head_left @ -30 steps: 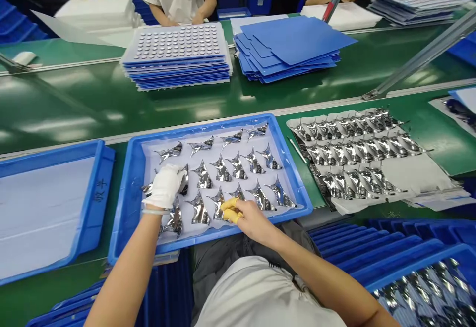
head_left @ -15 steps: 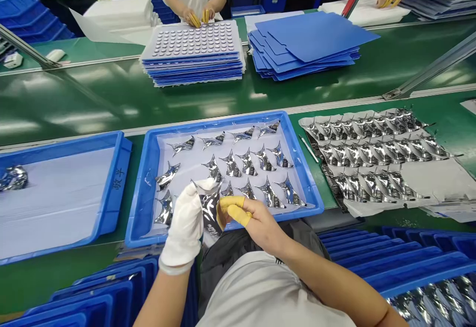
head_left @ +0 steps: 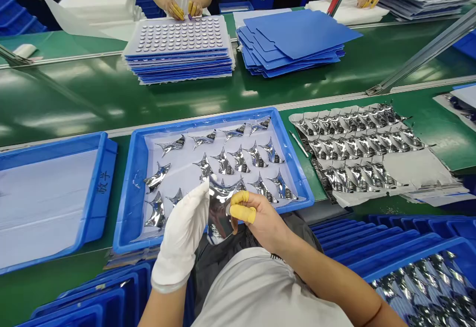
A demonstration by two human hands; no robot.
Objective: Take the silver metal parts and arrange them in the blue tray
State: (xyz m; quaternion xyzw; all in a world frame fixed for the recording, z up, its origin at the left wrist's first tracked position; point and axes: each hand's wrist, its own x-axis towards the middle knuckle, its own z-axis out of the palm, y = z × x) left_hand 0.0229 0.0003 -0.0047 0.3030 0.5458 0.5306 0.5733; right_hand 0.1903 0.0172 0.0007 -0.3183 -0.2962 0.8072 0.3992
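A shiny chrome-like curved part (head_left: pixel 219 213) is held up between my two hands, over the near edge of a blue tray (head_left: pixel 122 198). My left hand (head_left: pixel 182 230), in a white glove, grips the part's left edge. My right hand (head_left: pixel 258 215), with yellow finger cots on thumb and fingers, pinches its right side. The part's mirror surface faces up towards me. Behind it, several similar pointed chrome parts (head_left: pixel 241 158) lie in rows on the tray's white liner; some are hidden by my hands and the held part.
A second blue tray (head_left: pixel 106 183) with a white liner stands at left. Rows of chrome parts (head_left: pixel 357 143) lie on sheets at right, beside a white pen-like tool (head_left: pixel 298 143). Stacked blue trays (head_left: pixel 353 252) sit below. Across the bench, a co-worker's hands (head_left: pixel 184 9) work over stacked sheets.
The chrome part has turned in my hands, showing a broader, smoother mirror face. My right fingers have shifted along its right side. The whole view has moved slightly to the right.
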